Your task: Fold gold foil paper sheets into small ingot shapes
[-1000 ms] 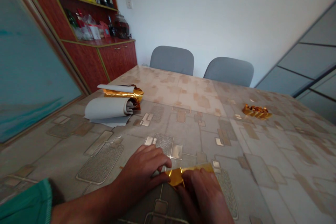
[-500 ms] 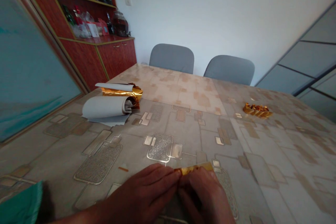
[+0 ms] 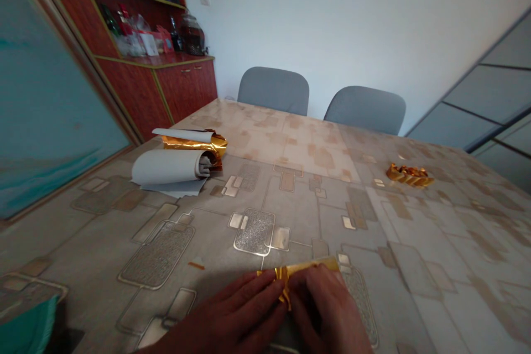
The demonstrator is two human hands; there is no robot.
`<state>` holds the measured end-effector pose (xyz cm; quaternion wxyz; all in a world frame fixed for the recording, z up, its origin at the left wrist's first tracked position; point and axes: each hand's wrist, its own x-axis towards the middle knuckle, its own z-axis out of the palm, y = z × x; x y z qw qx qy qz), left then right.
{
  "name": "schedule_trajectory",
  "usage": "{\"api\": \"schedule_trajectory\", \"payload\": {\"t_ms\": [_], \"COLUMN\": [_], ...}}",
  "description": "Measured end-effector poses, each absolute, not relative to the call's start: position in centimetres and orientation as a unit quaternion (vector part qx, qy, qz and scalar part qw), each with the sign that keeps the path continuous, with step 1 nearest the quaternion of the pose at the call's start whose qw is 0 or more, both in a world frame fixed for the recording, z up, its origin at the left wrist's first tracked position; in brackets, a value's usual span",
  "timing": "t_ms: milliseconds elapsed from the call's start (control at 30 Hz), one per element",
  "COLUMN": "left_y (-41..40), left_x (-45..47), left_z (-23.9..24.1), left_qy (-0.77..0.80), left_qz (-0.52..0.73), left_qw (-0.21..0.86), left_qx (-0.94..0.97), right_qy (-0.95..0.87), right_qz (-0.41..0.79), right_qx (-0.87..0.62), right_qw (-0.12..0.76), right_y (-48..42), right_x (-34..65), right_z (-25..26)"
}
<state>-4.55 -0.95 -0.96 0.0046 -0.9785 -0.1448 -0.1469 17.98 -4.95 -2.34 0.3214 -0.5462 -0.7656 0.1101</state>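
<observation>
A narrow piece of shiny gold foil paper (image 3: 309, 267) lies on the table near its front edge, with a creased flap sticking out between my hands. My left hand (image 3: 244, 310) covers its left part, fingers pressed together and holding it against the table; the thumb is hidden. My right hand (image 3: 332, 304) has its fingers curled and pinched on the right part of the foil. Farther off to the right sits a folded, pleated gold foil piece (image 3: 410, 175), apart from both hands.
Curled sheets of grey-backed gold paper (image 3: 170, 168) lie at the table's left. A small orange-brown strip (image 3: 196, 265) is left of my hands. A green cloth-like item (image 3: 31, 323) shows at the lower left. Two grey chairs (image 3: 274, 88) stand behind the table, a red-brown cabinet (image 3: 186, 86) at back left.
My left hand has shifted slightly down and left, so more of the creased gold foil shows between my hands. My right hand stays at the foil. The view has tilted slightly.
</observation>
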Motion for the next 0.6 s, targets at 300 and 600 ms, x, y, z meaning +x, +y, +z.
{"api": "schedule_trajectory", "payload": {"t_ms": [300,600], "left_y": [-0.83,-1.13], "left_x": [-4.53,-5.14], "left_z": [-0.90,-0.68], "left_qy": [-0.136,-0.167], "left_qz": [-0.149,-0.176], "left_qw": [0.004,-0.032], "left_qx": [-0.979,-0.970], "right_qy": [-0.787,-0.781], "right_qz": [0.082,0.050], "right_qx": [-0.543,-0.557], "right_qw": [0.280,0.277], "right_y": [-4.97,-5.01], "right_x": [17.91,17.24], "right_z": [-3.03,-2.90]}}
